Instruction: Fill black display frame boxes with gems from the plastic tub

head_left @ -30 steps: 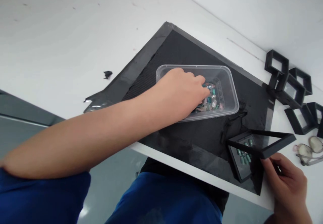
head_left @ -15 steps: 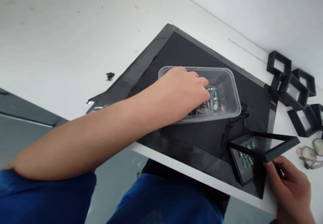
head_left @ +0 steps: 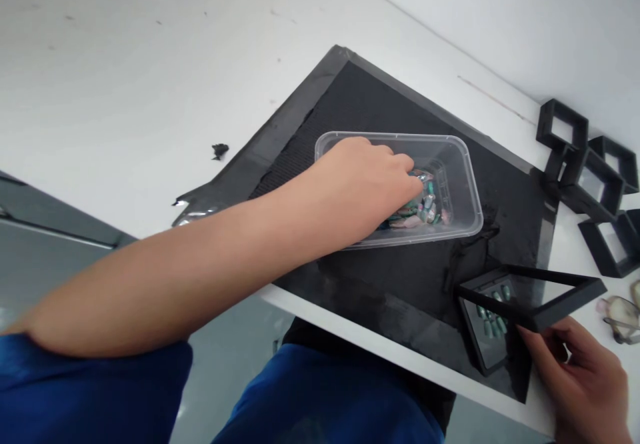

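Note:
My left hand reaches down into a clear plastic tub, its fingers curled and closed, with the fingertips hidden. Around them lie many small glossy false nails in green, pink and silver tones. My right hand pinches the lower right corner of the raised half of a black hinged display case with a clear window. The case stands partly open, tilted up. On its lower half several green false nails show in rows; the raised frame covers part of them.
A black mat with taped grey edges lies under the tub and case on a white table. Several black frames crowd the right side, near a pair of glasses. A black scrap lies left of the mat.
The view has shifted slightly, so the frames and case sit a little further right. My left hand has moved slightly within the tub; my right hand keeps its hold on the case.

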Demonstrator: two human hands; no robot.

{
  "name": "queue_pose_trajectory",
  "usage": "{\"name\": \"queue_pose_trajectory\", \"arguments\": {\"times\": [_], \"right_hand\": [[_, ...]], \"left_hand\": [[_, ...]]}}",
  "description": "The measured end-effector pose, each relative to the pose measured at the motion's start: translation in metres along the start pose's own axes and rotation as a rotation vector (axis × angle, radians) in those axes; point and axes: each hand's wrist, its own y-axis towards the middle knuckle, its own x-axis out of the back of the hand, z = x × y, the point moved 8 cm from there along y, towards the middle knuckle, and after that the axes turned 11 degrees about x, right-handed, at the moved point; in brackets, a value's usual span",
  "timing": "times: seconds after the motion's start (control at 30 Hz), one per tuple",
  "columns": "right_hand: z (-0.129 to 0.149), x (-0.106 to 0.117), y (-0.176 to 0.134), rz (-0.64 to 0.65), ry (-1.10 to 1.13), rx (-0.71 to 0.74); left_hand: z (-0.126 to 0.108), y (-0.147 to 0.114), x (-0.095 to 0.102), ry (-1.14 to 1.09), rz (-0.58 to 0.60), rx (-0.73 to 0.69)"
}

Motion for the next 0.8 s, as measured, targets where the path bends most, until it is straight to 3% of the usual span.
{"name": "queue_pose_trajectory", "arguments": {"times": [0.33, 0.63, 0.8], "right_hand": [[-0.003, 0.0, -0.005, 0.002, -0.003, -0.031], [-0.003, -0.002, -0.006, 0.025, 0.002, -0.015], [-0.012, 0.0, -0.009, 0.035, 0.003, -0.024]], "left_hand": [[0.003, -0.001, 0.005, -0.047, 0.004, 0.061], [-0.002, 0.0, -0.001, -0.086, 0.063, -0.042], [-0.005, -0.001, -0.001, -0.045, 0.018, -0.07]]}}
